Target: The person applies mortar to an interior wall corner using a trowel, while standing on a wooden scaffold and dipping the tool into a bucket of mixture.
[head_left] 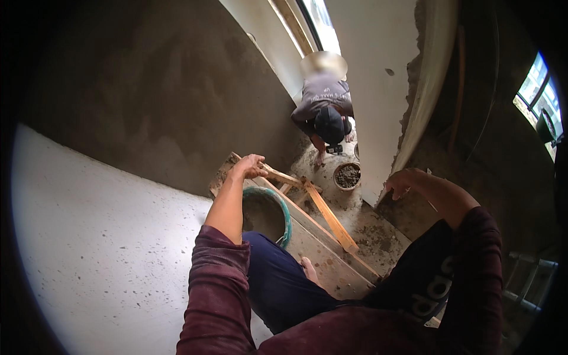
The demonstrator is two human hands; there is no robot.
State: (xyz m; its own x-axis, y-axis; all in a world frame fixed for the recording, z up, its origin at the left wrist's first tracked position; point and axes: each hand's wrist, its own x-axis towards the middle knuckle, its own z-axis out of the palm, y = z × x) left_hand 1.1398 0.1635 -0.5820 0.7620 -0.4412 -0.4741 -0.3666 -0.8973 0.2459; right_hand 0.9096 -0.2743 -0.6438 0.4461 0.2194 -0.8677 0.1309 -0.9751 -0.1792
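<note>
My left hand (251, 168) is closed around the upper end of a wooden bar (283, 176), part of a rough timber trestle. Just below that hand stands a round bucket with a teal rim (286, 222), holding grey mortar (263, 214). Out to the right, my right hand (404, 181) hangs with loosely bent fingers close to the broken lower edge of a pale wall (378, 136). Nothing shows in it, and whether it touches the wall I cannot tell. My bare foot (309, 270) rests on a long plank (316, 248) beside the bucket.
Down on the floor another person (324, 100) in a grey shirt and dark cap bends forward, hands low. Close by is a bucket of dark rubble (347, 176). A yellowish timber brace (331, 219) slants across. Dark plaster (154, 100) covers the left wall; debris (384, 236) litters the floor.
</note>
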